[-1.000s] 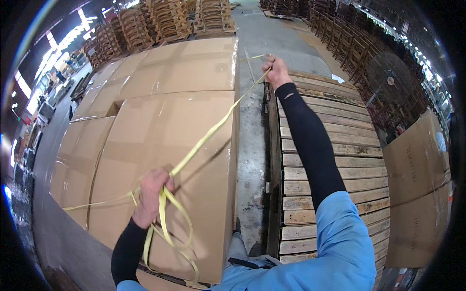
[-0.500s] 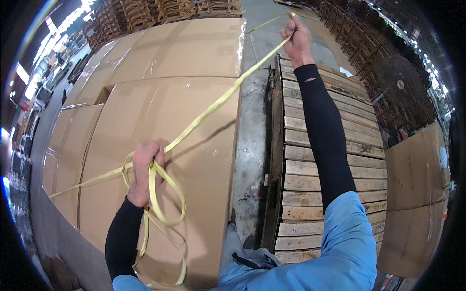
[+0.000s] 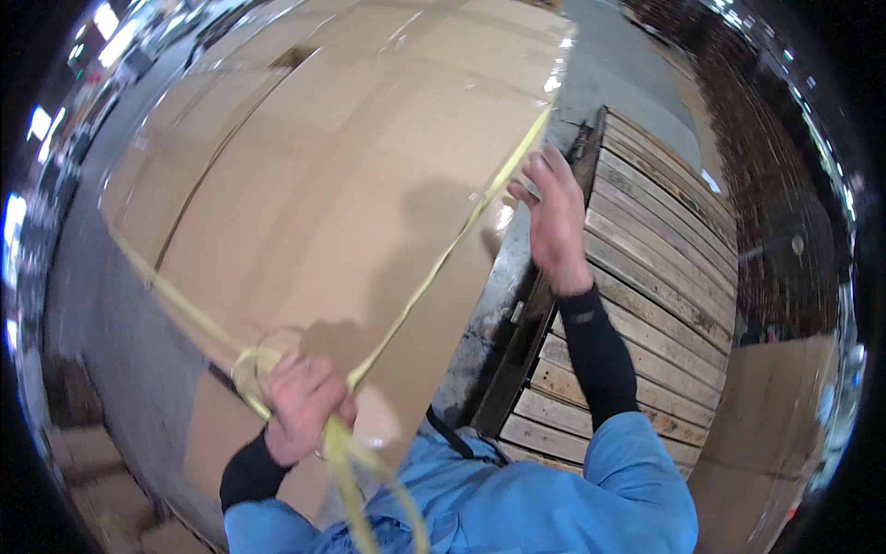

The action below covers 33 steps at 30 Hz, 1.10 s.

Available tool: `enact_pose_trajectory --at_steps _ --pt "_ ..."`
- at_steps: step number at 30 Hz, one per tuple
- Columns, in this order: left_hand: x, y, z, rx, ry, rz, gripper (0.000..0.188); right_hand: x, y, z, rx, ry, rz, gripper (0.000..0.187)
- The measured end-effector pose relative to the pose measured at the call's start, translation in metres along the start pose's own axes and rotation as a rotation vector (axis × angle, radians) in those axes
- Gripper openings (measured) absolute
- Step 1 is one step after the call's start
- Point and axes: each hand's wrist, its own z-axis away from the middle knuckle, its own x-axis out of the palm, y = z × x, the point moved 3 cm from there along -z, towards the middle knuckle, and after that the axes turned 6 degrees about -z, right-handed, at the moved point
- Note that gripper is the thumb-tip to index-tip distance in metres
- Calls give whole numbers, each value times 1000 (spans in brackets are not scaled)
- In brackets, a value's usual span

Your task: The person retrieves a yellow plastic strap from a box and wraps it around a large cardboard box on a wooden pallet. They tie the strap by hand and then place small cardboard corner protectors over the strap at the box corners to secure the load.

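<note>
Landmark is the big flat cardboard sheet stack (image 3: 351,175); everything below is placed off it

Yellow strap (image 3: 452,240) runs diagonally over the top of the stack, from its far right edge down to the near corner, and a second leg goes off along the near left edge. Keep that top leg flat on the cardboard, no twist, and pull along its line rather than up, or I'd expect it to bite into the cardboard edge

Wooden pallet (image 3: 646,277) lies right of the stack, across a strip of concrete floor (image 3: 609,65). Mind your footing in that gap while you lean over

Your right hand (image 3: 554,217) is at the stack's right edge, fingers half spread and only loosely curled. The strap passes just beside the fingertips; I can't tell if you're pinching it or only guiding it. Get a proper pinch before you take load

Your left hand (image 3: 300,406) is at the stack's near corner, fist closed on the strap where the legs cross. A loose loop (image 3: 263,355) sits just above the knuckles and the slack tail hangs toward your blue jacket. Anchor here and keep fingers out of the loop

Versus half a second ago: your head is much closer over the stack, the right hand has come back from a full reach to the stack's right edge, and the loops hanging from the left hand look shorter
</note>
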Motion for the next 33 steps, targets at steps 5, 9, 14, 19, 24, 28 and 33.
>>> enact_pose_trajectory --at_steps 5,9,14,19,24,28,33 --pt "14 26 27 -189 47 -129 17 62 -25 216 -571 -917 348 72" --pt "19 40 37 -269 128 -212 10 70 -36 280 -762 -1138 534 64" --pt "19 50 42 -295 81 -311 12 47 -39 304 -229 -836 102 54" --pt "28 54 50 -298 6 -385 13 30 -43 335 199 -772 -180 54" --pt "34 63 68 -207 25 -401 17 13 -42 384 120 -805 87 48" --pt "25 77 80 -101 -55 -351 26 -9 -29 412 253 -711 41 24" --pt "-7 91 92 -32 -346 -220 58 -15 -18 429 76 -751 32 21"
